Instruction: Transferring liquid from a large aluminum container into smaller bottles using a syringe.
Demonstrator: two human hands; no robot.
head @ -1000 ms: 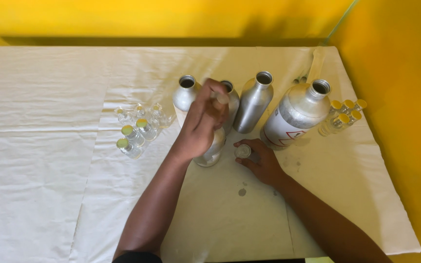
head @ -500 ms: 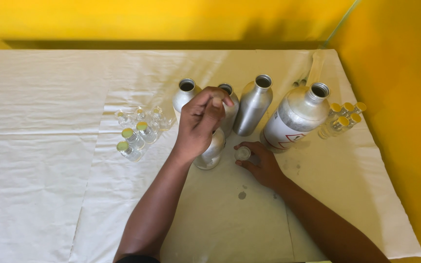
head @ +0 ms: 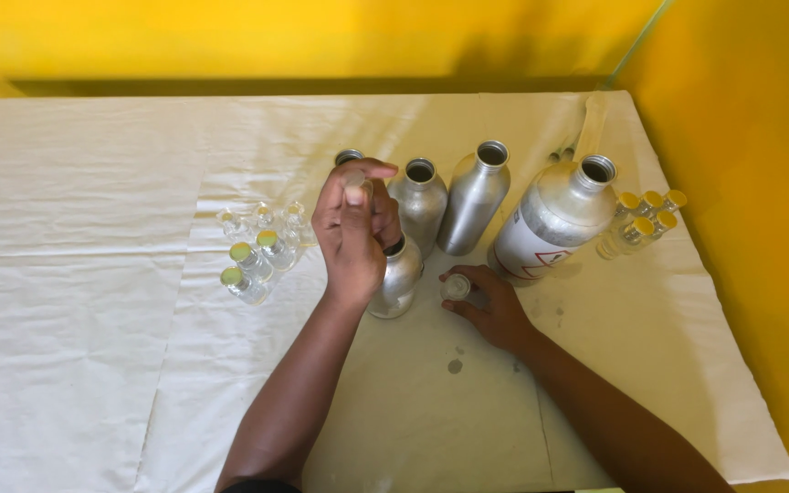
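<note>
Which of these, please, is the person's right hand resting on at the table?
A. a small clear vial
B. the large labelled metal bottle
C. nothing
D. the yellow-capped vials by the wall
A: the right hand cups a small clear vial standing on the white cloth.

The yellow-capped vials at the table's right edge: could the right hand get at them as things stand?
Probably yes. The right hand rests on a small glass vial; the yellow-capped vials stand to its right past the large metal bottle, with bare cloth between.
</note>
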